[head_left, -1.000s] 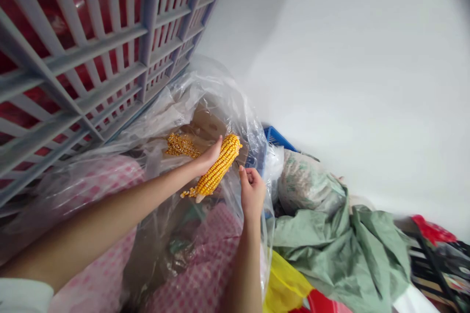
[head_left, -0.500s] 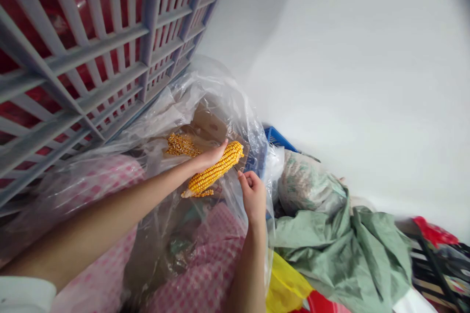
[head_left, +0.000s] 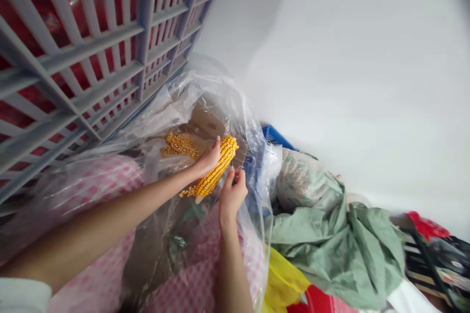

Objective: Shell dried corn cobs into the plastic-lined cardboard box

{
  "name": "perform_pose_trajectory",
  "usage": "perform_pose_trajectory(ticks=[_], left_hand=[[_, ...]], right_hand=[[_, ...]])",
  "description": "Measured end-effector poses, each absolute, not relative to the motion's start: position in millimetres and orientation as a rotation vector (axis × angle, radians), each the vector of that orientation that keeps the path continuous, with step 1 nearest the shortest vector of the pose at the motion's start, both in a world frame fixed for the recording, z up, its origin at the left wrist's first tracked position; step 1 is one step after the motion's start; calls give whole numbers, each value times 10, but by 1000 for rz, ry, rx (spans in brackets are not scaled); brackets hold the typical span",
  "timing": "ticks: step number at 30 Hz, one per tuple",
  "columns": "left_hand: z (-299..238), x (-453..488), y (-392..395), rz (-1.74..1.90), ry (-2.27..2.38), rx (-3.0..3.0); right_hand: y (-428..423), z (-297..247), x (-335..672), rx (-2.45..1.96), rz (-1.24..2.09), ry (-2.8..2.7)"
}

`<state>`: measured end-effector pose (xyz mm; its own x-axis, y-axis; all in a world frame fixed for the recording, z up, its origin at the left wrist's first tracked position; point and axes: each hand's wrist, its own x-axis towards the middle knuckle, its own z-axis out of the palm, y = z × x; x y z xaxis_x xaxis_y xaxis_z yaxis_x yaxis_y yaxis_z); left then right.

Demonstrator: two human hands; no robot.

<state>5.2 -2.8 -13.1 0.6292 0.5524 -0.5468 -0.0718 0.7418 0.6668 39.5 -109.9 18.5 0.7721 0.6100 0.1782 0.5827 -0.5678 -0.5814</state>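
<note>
My left hand (head_left: 210,159) is closed around a yellow corn cob (head_left: 219,164), thumb on its near side and the other fingers hidden behind. The cob slants, its upper end pointing up and right. Just right of it, my right hand (head_left: 234,188) is pinched closed on a thin dark tool (head_left: 232,162), mostly hidden by the fingers, its tip near the cob. Beneath both hands a clear plastic bag (head_left: 235,93) spreads open. Loose corn kernels (head_left: 180,145) lie in it left of the cob, and a few more kernels (head_left: 188,191) show by its lower end.
A grey slatted crate (head_left: 106,39) with red stuff inside rises at the left. A white wall (head_left: 348,58) stands ahead. Pink checked cloth (head_left: 198,276) lies under the plastic. To the right are a stuffed sack (head_left: 304,181), green cloth (head_left: 341,239) and a blue basket (head_left: 277,138).
The corn cob has tilted more upright and shifted slightly left in my left hand. My right hand has moved left, closer under the cob.
</note>
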Motion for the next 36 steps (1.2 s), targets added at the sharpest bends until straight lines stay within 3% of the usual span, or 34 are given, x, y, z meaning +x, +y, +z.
perform_pose_trajectory(ticks=[5,16,36], left_hand=[[-153,92,-53,423,730,469],[130,-35,86,63,623,429],[-27,-25,31,228,703,876]], right_hand=[[-1047,183,399,-2325,44,-944],[-1212,576,740,-2178,257,-1074],[-1257,576,854,-2281,439,-1284]])
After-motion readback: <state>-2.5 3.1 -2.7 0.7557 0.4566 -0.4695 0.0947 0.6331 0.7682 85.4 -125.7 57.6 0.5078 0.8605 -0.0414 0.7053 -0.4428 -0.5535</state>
